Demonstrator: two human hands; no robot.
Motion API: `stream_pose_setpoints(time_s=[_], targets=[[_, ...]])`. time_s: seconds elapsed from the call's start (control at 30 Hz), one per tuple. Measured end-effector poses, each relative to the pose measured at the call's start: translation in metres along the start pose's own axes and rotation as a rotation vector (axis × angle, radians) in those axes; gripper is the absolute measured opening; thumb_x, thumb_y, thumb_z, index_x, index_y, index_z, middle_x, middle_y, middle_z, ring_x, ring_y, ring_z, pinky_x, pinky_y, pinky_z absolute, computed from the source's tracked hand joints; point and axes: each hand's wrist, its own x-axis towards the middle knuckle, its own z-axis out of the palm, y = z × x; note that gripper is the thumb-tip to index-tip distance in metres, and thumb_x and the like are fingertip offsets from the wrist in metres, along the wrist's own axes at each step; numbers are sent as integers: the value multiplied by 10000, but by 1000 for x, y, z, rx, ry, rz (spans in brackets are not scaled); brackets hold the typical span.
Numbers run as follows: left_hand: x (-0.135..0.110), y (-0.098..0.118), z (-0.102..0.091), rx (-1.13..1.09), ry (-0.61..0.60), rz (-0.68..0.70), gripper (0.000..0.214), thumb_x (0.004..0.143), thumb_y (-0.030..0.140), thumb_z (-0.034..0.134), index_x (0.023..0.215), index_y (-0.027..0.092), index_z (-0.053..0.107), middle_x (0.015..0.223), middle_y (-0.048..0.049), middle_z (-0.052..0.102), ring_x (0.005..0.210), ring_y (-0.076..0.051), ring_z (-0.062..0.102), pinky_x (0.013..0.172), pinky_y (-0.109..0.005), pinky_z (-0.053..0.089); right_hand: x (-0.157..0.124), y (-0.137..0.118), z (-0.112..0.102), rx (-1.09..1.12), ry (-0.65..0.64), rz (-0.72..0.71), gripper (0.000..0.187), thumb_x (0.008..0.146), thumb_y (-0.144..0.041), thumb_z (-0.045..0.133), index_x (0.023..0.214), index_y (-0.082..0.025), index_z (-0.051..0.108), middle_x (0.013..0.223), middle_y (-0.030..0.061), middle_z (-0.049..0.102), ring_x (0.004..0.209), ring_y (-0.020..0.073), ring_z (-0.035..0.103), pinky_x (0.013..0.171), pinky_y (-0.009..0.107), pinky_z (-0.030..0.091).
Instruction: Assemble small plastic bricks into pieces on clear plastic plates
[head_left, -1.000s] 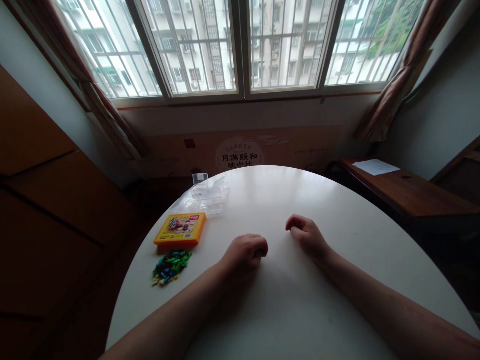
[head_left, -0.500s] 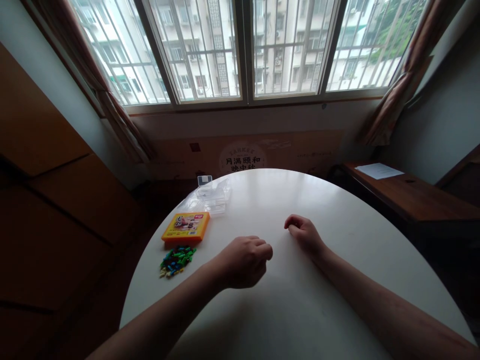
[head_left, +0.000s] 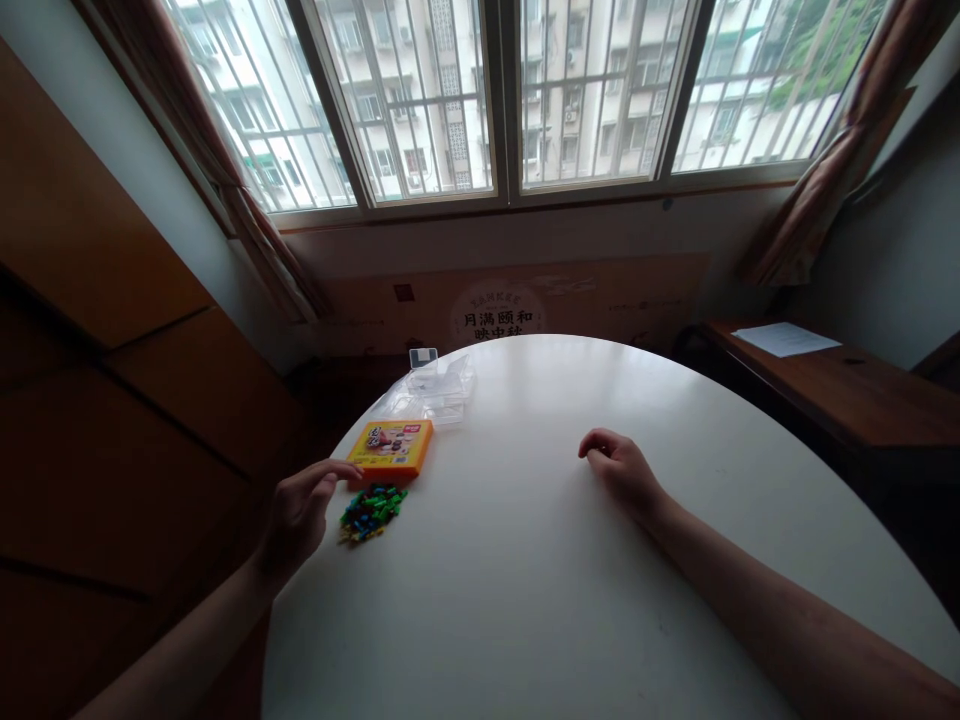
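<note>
My left hand (head_left: 300, 508) is at the table's left edge, its fingers stretched forward and nothing visible in them. Its fingertips reach the near left corner of a flat orange-yellow box (head_left: 391, 446) with a printed lid; I cannot tell whether they touch it. Just right of this hand lies a loose pile of small green, blue, dark and yellow pieces (head_left: 373, 512). My right hand (head_left: 621, 470) rests on the white table with its fingers curled closed. Anything inside those fingers is hidden.
Clear plastic cases and a bag (head_left: 442, 393) lie behind the box at the rim of the round white table (head_left: 495, 600). A brown desk (head_left: 847, 415) with a paper sheet (head_left: 786, 339) stands at the right. Beyond the table are a printed panel (head_left: 585, 300) and windows.
My left hand has swung from the table's middle to the left, beside the pile and box, and its closed fingers have opened out. My right hand stays in place. The view has shifted slightly.
</note>
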Motion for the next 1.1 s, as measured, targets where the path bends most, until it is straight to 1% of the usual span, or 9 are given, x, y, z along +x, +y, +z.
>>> stream_pose_setpoints(time_s=[0.1, 0.23, 0.43, 0.6, 0.7, 0.87, 0.97, 1.1], targets=[[-4, -13, 4, -119, -25, -102, 375, 811, 437, 455, 773, 167, 714, 903, -92, 736, 920, -281, 669, 840, -352, 540, 0, 0, 0, -14, -2, 6, 171, 659, -212, 449, 670, -198, 619, 556, -25, 497, 524, 138, 414, 533, 267, 317], [-5, -24, 10, -248, -75, -210, 383, 778, 449, 503, 809, 148, 738, 928, -111, 746, 957, -305, 675, 914, -404, 525, -2, 1, 0, -32, -13, 2, 175, 667, -211, 444, 679, -198, 618, 545, -34, 479, 514, 132, 400, 532, 264, 314], [-2, -23, 13, -406, -134, -375, 364, 760, 451, 543, 826, 150, 737, 1000, -111, 746, 976, -310, 677, 876, -417, 551, -1, 2, 0, -61, -51, -17, 175, 662, -196, 445, 676, -197, 619, 600, -22, 527, 566, 143, 452, 566, 267, 340], [1, -17, 17, -430, -103, -366, 359, 722, 447, 554, 776, 143, 737, 905, -108, 758, 936, -318, 689, 873, -420, 547, 0, -1, 1, -67, -64, -27, 174, 670, -189, 446, 675, -198, 620, 629, -12, 559, 600, 154, 481, 588, 274, 360], [3, -14, 19, -406, -98, -354, 370, 729, 445, 529, 766, 140, 735, 877, -109, 759, 904, -315, 696, 864, -430, 548, -1, -3, 2, -70, -71, -34, 171, 668, -187, 449, 667, -201, 619, 635, -8, 573, 614, 161, 496, 599, 278, 368], [4, -12, 24, -364, -121, -308, 390, 774, 438, 480, 761, 141, 732, 911, -113, 759, 961, -319, 681, 905, -439, 527, -1, -5, 1, -84, -81, -40, 172, 667, -187, 452, 663, -204, 622, 649, -4, 590, 636, 168, 520, 616, 280, 377], [4, -11, 28, -345, -132, -280, 393, 778, 441, 475, 751, 147, 733, 903, -107, 757, 952, -310, 680, 911, -426, 521, -1, -5, 1, -96, -85, -43, 176, 669, -186, 450, 666, -204, 625, 635, -9, 579, 621, 165, 513, 607, 278, 372], [4, -10, 31, -346, -141, -280, 411, 801, 449, 466, 770, 140, 734, 926, -117, 750, 959, -309, 673, 932, -443, 502, 0, -4, 2, -101, -89, -52, 182, 665, -177, 447, 668, -205, 627, 638, -8, 585, 625, 166, 520, 611, 279, 373]])
